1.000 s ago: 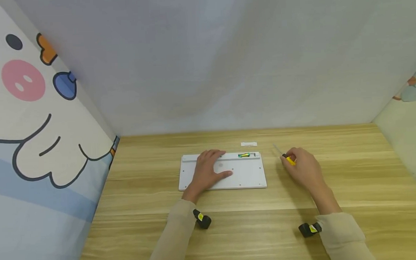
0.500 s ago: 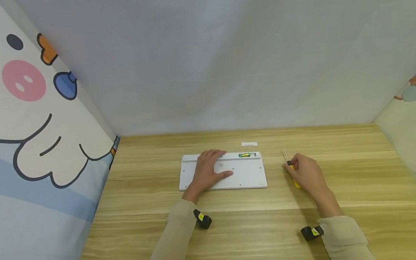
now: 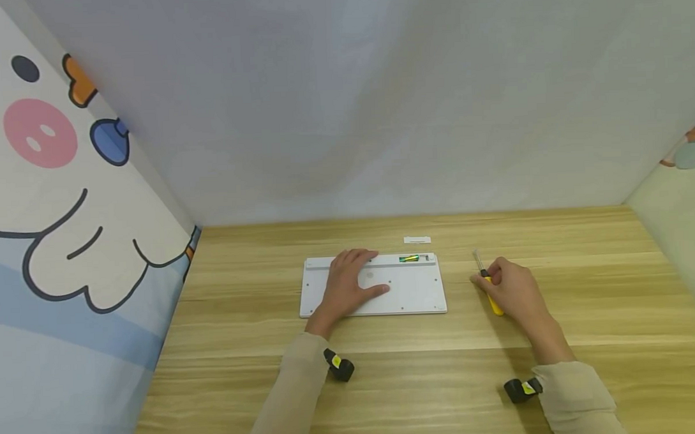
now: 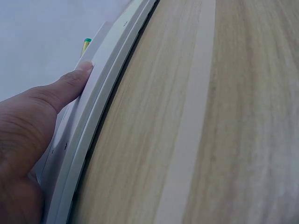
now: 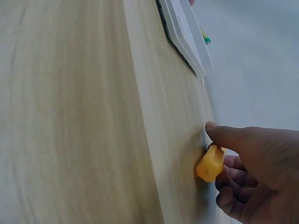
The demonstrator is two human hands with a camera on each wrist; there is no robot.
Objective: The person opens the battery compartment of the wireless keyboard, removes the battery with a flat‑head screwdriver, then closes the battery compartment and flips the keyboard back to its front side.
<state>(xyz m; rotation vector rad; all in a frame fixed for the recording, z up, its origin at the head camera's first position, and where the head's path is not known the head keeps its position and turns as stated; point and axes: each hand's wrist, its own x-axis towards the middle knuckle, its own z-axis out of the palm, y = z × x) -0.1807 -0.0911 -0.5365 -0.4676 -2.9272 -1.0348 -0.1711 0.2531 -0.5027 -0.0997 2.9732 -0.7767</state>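
Observation:
A white keyboard [image 3: 413, 294] lies face down on the wooden table, its long battery slot partly uncovered. A green and gold battery [image 3: 409, 259] sits in that slot near the right end. My left hand [image 3: 345, 287] rests spread across the keyboard's left half, thumb straight on its back. To the right, a screwdriver [image 3: 493, 302] with a yellow handle lies on the tabletop, tip pointing away. Around its handle stands my right hand [image 3: 513, 292], the thumb straight and apart from the loosely bent fingers; the right wrist view shows the handle's end [image 5: 210, 165] between them.
A small white battery cover [image 3: 417, 240] lies on the table [image 3: 422, 393] just beyond the keyboard. Behind the table's far edge hangs a pale grey cloth wall [image 3: 401, 113]. A cartoon-printed panel [image 3: 96, 251] borders the left side.
My right hand has drawn back slightly with the screwdriver, turned it to point away and laid it down; its thumb has since moved outward a little. The left hand and keyboard have stayed put.

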